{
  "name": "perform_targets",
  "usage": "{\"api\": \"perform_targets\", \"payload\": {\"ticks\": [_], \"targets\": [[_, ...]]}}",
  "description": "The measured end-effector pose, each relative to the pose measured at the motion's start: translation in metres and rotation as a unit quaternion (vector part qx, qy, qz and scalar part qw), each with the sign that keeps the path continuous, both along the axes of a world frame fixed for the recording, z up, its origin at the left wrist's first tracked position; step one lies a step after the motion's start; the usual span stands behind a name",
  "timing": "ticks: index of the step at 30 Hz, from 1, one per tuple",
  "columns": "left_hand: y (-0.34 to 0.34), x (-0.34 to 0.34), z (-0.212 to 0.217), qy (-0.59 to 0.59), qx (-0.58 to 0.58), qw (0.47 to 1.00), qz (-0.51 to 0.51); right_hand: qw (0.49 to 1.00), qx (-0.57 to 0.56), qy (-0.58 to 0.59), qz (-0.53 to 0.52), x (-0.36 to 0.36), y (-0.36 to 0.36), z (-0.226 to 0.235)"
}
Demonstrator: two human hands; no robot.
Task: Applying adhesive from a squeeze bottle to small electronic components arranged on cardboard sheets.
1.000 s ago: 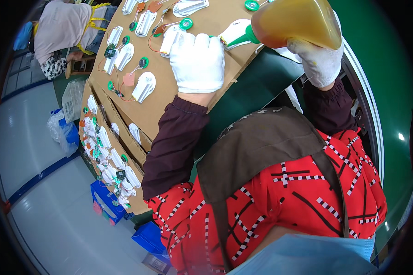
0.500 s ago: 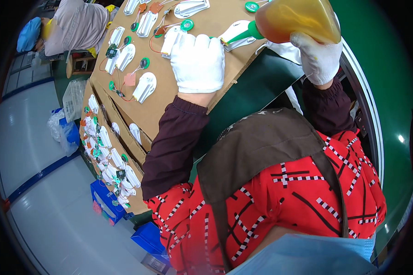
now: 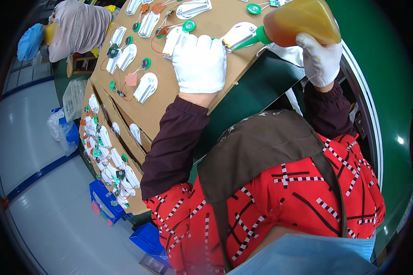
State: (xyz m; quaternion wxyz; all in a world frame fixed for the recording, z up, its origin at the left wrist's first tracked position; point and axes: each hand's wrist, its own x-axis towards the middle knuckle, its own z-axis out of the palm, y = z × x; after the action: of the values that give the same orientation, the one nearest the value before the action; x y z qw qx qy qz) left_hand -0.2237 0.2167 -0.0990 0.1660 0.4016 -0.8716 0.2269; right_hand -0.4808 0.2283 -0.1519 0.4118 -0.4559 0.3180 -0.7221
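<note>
My right hand (image 3: 322, 59), in a white glove, grips a squeeze bottle (image 3: 300, 23) of amber liquid, tilted with its green nozzle (image 3: 252, 40) pointing down to the left. The nozzle tip is at the near end of a white plastic housing (image 3: 239, 33) on the cardboard; whether it touches cannot be told. My left hand (image 3: 199, 64), also gloved, is closed beside that housing, its fingertips hidden below the knuckles. Another white housing (image 3: 171, 42) with a green-rimmed round part (image 3: 188, 25) lies just left of it, partly covered by the glove.
More white housings (image 3: 146, 87) with wires and small circuit boards (image 3: 113, 51) lie across the cardboard sheet (image 3: 170, 85). A lower cardboard tray at left holds a pile of similar parts (image 3: 106, 151). Blue bins (image 3: 106, 201) stand below. Another person (image 3: 78, 30) is at far left.
The bottle has shifted slightly right, and its nozzle tip has moved a little right and nearer to me along the housing's edge. My left hand stays almost in place.
</note>
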Motion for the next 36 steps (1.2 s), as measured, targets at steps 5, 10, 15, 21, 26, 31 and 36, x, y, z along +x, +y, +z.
{"api": "perform_targets", "payload": {"ticks": [5,10,15,21,26,31,36], "targets": [[0.002,0.003,0.005,0.034,0.034,0.999,0.018,0.987,0.044,-0.145,0.060,-0.021,-0.005,-0.012],[0.000,-0.001,0.016,0.166,0.165,0.970,0.063,0.868,0.044,-0.447,0.211,-0.094,-0.011,-0.037],[-0.003,0.008,0.031,0.120,0.206,0.969,0.059,0.826,-0.008,-0.486,0.284,-0.098,-0.015,-0.019],[-0.037,0.016,0.049,0.128,0.180,0.974,0.053,0.852,-0.005,-0.474,0.222,-0.092,-0.018,-0.019],[-0.110,0.019,0.048,0.030,0.226,0.973,0.032,0.883,-0.017,-0.409,0.228,-0.060,-0.025,-0.001],[-0.135,0.001,0.042,-0.124,0.211,0.969,0.028,0.916,0.010,-0.343,0.209,-0.057,-0.034,0.006],[-0.131,0.002,0.042,-0.189,0.190,0.951,0.152,0.975,0.013,-0.194,0.104,-0.033,-0.048,0.017]]}}
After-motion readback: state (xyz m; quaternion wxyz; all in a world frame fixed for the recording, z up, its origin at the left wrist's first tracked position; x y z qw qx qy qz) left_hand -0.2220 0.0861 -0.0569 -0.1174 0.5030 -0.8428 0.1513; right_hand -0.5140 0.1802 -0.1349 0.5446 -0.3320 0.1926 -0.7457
